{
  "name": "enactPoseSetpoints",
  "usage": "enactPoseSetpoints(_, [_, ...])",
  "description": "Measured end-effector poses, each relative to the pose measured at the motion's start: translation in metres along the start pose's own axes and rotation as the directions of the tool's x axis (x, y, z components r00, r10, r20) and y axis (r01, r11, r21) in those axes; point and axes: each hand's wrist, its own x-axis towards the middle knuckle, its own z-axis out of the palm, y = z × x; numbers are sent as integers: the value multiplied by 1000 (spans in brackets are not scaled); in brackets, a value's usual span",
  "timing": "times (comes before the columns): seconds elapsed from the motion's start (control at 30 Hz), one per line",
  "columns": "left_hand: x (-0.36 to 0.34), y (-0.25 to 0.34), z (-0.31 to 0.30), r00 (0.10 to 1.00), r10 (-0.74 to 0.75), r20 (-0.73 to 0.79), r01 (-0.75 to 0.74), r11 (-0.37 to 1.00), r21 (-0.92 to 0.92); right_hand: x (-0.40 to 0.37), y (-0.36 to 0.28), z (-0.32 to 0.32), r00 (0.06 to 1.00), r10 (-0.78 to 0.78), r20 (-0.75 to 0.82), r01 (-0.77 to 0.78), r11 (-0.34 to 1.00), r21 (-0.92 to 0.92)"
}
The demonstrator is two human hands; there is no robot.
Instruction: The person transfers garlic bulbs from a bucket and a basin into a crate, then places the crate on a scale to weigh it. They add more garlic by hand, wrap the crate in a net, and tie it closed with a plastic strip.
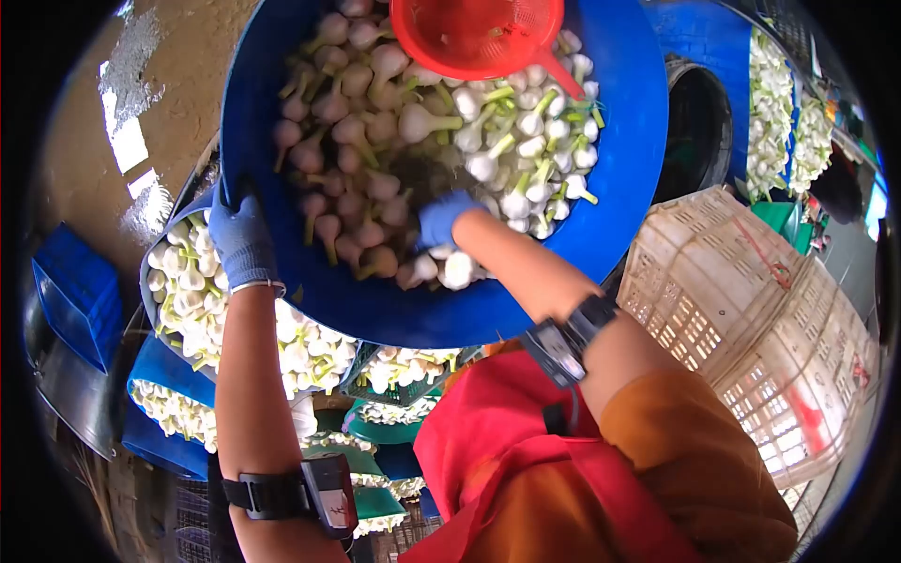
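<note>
A large round blue tub [631, 141] is in front of me, holding murky water and many garlic bulbs [352, 131] with short green stems. My left hand [242, 236], in a blue knitted glove, is closed over the tub's left rim. In the middle of the tub my right hand [447, 220], also gloved in blue, reaches down among the bulbs. Its fingers are under the water and hidden. A red plastic strainer [479, 36] with a handle rests at the far side, on top of the garlic.
White plastic crates [699, 253] stand at the right. Below left of the tub, a wide container holds more garlic [192, 281]. A blue crate [80, 291] lies on the left, near the wet floor [178, 84]. More garlic [770, 113] is heaped at the far right.
</note>
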Motion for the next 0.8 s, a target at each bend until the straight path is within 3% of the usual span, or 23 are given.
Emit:
enactPoseSetpoints(0.03, [-1,1,0,1000,-5,1,5,1000,0,-17,-3,8,996,-36,87,34,999,19])
enactPoseSetpoints(0.07, [-3,1,2,1000,-14,-7,14,1000,3,-18,8,49,987,-74,-146,73,997,-16])
enactPoseSetpoints(0.1, [-2,2,3,1000,-24,-20,24,1000,5,-33,7,49,997,-69,21,69,998,16])
enactPoseSetpoints(0.13, [-2,3,2,999,-28,-23,28,1000,9,-41,21,94,969,-140,-201,132,990,-54])
enactPoseSetpoints(0.23, [-3,5,0,998,-63,-24,64,997,50,-92,43,97,972,-167,-163,166,986,-21])
enactPoseSetpoints(0.3, [-4,5,-1,999,-54,10,53,998,36,-106,56,71,1000,5,-20,2,949,315])
enactPoseSetpoints(0.37, [-5,7,0,998,-69,-2,69,998,5,-115,69,36,964,70,-256,45,907,418])
enactPoseSetpoints(0.43, [-5,11,0,998,-66,-2,66,998,24,-95,91,11,813,67,-578,8,992,128])
enactPoseSetpoints(0.5, [-6,15,0,998,-64,-2,64,997,34,-84,72,-40,852,108,-513,-79,994,77])
enactPoseSetpoints(0.57, [-5,15,0,998,-63,0,63,997,51,-50,65,-35,833,86,-547,-82,996,32])
enactPoseSetpoints(0.63, [-4,11,2,999,-34,-10,34,999,1,-22,63,-18,921,143,-362,-162,987,-23])
enactPoseSetpoints(0.7, [-3,11,1,999,-40,-15,41,998,45,-20,58,5,948,17,-317,-70,986,-154])
enactPoseSetpoints(0.73, [-5,11,0,999,-53,-13,53,995,87,-29,51,4,983,27,-184,-37,998,-49])
enactPoseSetpoints(0.8, [-7,10,-1,998,-57,-13,57,995,79,-49,46,-5,989,11,-146,-13,1000,-14])
